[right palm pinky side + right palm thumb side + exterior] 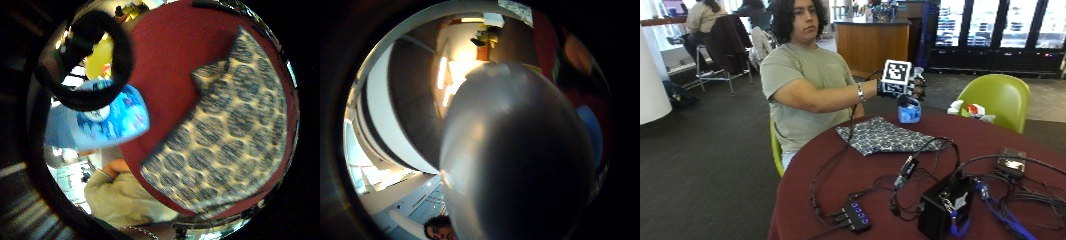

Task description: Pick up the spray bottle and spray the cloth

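On the round dark red table (840, 175) the patterned blue cloth (886, 136) lies flat near the person's side, and above its far edge the gloved right hand (916, 87) grips the blue spray bottle (909, 111), lifted off the table.

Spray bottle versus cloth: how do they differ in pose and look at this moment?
The spray bottle is lifted off the table in the gloved right hand, upright; the cloth lies flat on the red table, untouched. The bottle is a blue, rigid body; the cloth is a flat sheet with a dark repeating pattern on pale ground. Both carry blue tones.
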Available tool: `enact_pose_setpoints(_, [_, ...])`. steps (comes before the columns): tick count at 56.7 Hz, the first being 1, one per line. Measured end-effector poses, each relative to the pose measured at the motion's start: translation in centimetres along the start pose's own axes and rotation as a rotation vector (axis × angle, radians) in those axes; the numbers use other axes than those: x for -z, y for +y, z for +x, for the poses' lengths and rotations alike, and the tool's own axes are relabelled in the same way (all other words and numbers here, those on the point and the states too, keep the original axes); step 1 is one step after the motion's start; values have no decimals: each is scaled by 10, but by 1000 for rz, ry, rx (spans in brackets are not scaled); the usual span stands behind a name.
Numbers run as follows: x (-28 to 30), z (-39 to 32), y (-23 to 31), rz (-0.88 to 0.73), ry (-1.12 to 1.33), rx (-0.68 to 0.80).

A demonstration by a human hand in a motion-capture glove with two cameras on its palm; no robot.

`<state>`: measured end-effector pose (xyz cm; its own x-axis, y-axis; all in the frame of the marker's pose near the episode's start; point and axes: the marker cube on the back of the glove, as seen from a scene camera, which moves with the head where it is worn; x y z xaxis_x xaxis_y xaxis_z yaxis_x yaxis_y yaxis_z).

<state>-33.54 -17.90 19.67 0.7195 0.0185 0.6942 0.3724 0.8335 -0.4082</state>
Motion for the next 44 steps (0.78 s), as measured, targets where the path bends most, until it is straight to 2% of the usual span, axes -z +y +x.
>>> enact_pose_setpoints(9, [41, 3, 37, 40, 426, 11])
enact_pose_setpoints(17, [60, -10, 68, 132, 670, 26])
enact_pose_setpoints(26, [71, -28, 99, 206, 859, 17])
enact_pose_setpoints(31, [76, -34, 116, 177, 895, 163])
enact_pose_setpoints(35, [76, -40, 118, 229, 856, 67])
enact_pose_setpoints(37, [78, -39, 119, 227, 853, 80])
enact_pose_setpoints(39, [82, -34, 122, 181, 889, 196])
enact_pose_setpoints(42, [90, -21, 133, 19, 1005, 551])
enact_pose_setpoints(44, [92, -17, 136, -36, 1040, 665])
